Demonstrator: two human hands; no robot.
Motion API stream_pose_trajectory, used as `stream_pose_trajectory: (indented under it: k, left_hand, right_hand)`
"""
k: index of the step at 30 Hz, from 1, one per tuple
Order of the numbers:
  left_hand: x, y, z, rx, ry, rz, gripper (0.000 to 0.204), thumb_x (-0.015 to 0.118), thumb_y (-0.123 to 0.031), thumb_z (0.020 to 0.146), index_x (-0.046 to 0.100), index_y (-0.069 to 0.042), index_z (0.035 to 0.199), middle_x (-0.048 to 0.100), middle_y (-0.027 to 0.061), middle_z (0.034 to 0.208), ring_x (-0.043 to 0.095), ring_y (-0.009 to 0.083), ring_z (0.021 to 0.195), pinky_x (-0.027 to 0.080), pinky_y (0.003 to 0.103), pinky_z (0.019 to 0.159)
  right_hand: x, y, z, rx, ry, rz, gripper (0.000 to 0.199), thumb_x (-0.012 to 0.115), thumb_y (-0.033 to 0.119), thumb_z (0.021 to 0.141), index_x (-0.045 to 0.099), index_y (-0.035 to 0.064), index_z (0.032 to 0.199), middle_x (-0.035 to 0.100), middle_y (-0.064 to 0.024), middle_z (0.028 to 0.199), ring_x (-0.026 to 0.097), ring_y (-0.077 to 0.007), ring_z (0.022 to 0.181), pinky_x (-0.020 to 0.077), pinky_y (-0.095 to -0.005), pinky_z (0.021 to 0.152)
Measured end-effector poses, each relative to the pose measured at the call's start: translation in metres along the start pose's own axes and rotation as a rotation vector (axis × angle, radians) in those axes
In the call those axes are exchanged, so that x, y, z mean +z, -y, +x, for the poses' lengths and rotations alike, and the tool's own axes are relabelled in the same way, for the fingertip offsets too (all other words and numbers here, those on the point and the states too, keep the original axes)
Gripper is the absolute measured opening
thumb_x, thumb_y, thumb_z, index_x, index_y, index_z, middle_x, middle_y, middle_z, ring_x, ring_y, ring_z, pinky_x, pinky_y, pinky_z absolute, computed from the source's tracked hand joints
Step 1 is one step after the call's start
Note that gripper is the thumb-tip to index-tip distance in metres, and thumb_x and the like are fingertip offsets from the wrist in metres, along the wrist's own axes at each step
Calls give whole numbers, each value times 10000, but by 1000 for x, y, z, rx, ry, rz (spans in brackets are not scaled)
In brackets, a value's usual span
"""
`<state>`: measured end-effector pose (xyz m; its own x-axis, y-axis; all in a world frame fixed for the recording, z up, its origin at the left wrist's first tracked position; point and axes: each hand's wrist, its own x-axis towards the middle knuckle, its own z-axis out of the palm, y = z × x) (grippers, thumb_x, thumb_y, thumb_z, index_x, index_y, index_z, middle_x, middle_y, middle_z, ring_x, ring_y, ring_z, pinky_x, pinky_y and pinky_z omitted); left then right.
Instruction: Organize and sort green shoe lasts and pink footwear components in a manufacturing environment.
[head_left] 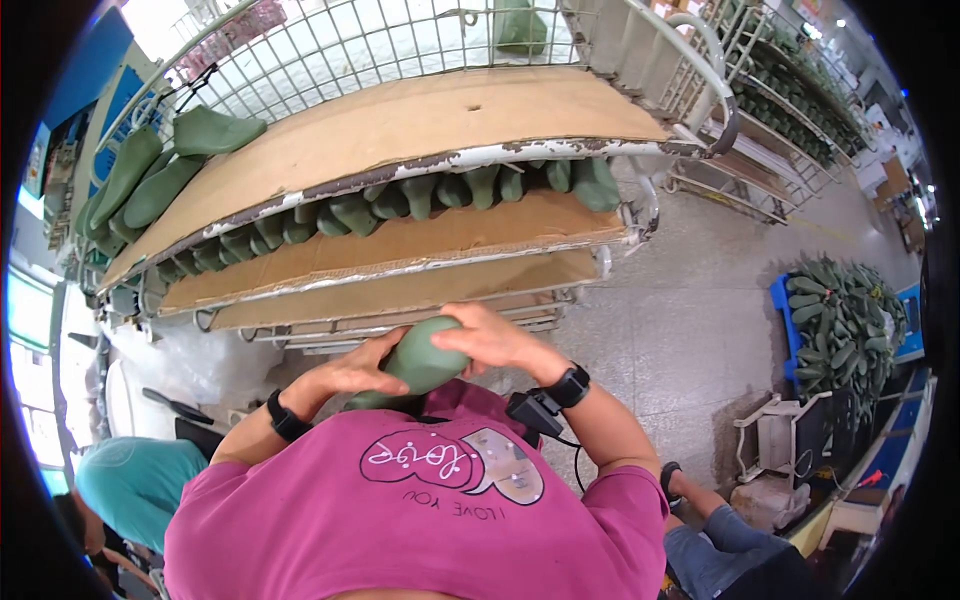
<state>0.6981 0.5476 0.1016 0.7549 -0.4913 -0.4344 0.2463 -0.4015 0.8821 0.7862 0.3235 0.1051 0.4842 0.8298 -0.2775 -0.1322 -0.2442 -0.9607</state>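
Close in front of my chest I hold a smooth green shoe last (430, 357) between both hands. My left hand (362, 369) wraps its near left side, with the thumb along its lower edge. From the right, my right hand (487, 340) grips the same last, its fingers curled over the upper end. A further piece of green (378, 401) shows under my left hand; I cannot tell whether it is part of this last or a second one. Just beyond my hands stands a tiered rack with a cardboard-lined top shelf (400, 115).
Several green lasts (150, 180) lie on the top shelf's left end, and a row of lasts (350, 212) fills the tier below. At right, a blue crate (783, 325) holds a heap of lasts near a small metal stool (775, 440). People sit on both sides of me.
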Motion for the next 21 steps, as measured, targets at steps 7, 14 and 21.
stream_pose_trajectory:
  k: [7,14,21]
  left_hand:
    - [-2,-17,-26,-149,49,121,1024,762,-231,594,148,-32,1389,361,173,1324,341,255,1243,262,331,1026]
    - [-23,9,-27,-144,121,-211,978,674,-225,575,179,-6,1390,299,170,1369,289,255,1272,235,317,1030]
    - [-40,50,-21,-214,52,-472,897,622,-188,629,191,5,1392,261,154,1407,264,236,1288,206,280,1042]
  right_hand:
    - [11,-1,10,1,-15,-78,317,555,256,834,497,-36,944,587,-127,727,599,-172,483,464,-260,376]
    - [-10,-6,4,-40,-184,-9,175,480,148,884,518,-2,966,599,-79,791,613,-131,582,467,-232,441]
    - [-99,-7,1,-443,-1147,-699,177,524,23,764,551,-15,935,611,-143,804,605,-273,697,477,-327,584]
